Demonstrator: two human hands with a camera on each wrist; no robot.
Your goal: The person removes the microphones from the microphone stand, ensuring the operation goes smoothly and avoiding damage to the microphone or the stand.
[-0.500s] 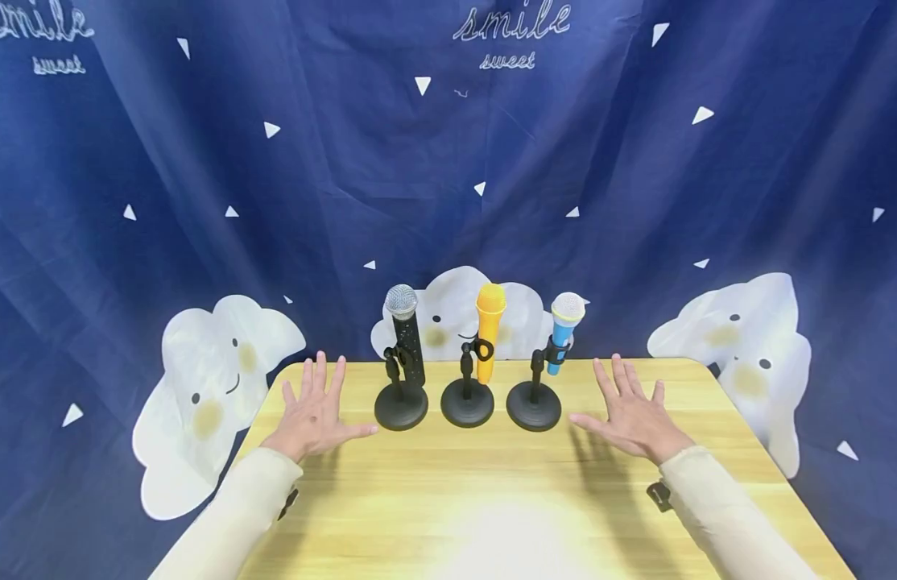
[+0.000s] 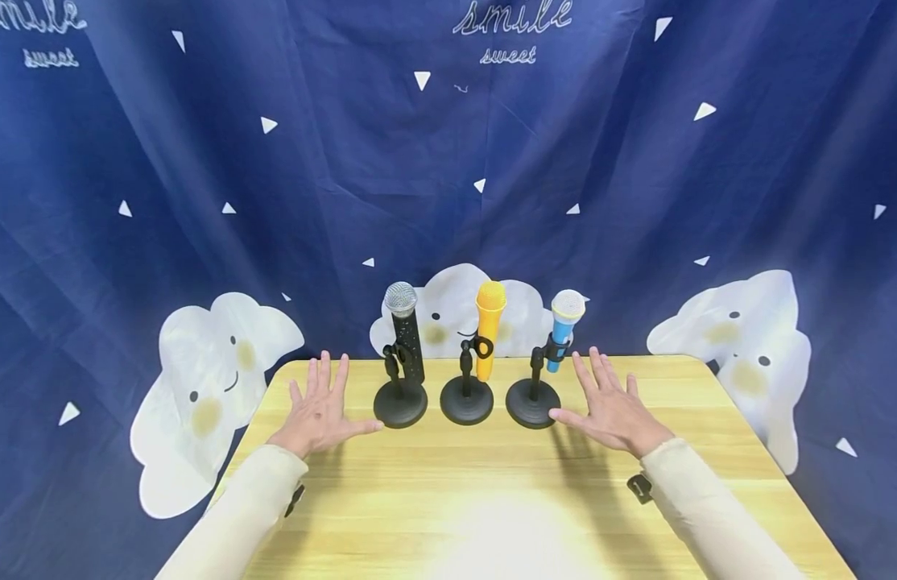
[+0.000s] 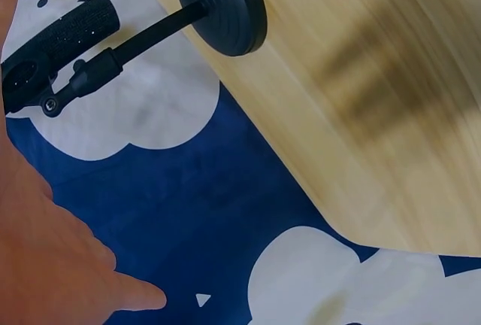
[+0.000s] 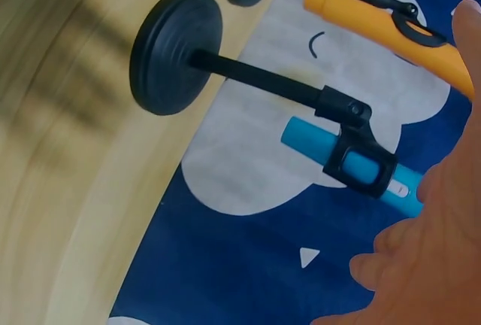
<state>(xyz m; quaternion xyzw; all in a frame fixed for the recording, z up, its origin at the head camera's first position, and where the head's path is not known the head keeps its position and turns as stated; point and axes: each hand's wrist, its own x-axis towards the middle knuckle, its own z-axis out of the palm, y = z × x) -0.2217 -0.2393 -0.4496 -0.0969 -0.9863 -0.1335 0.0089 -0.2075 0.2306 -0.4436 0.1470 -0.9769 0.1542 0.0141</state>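
Three microphones stand in a row on the table, each clipped in a black stand with a round base. At the left is a black speckled microphone with a silver head, in the middle a yellow microphone, at the right a blue microphone with a white head. My left hand, fingers spread, hovers left of the black microphone's stand. My right hand, also spread, hovers beside the blue microphone's stand, its thumb tip overlapping the base's edge in the head view. Both hands are without anything in them.
The wooden table has rounded far corners, and the stands are set near its far edge. Behind it hangs a dark blue curtain printed with white clouds and triangles. A bright glare lies on the near part of the tabletop.
My right hand has moved left, closer to the blue microphone's stand. My left hand has shifted slightly right. The microphones and stands stay in place.
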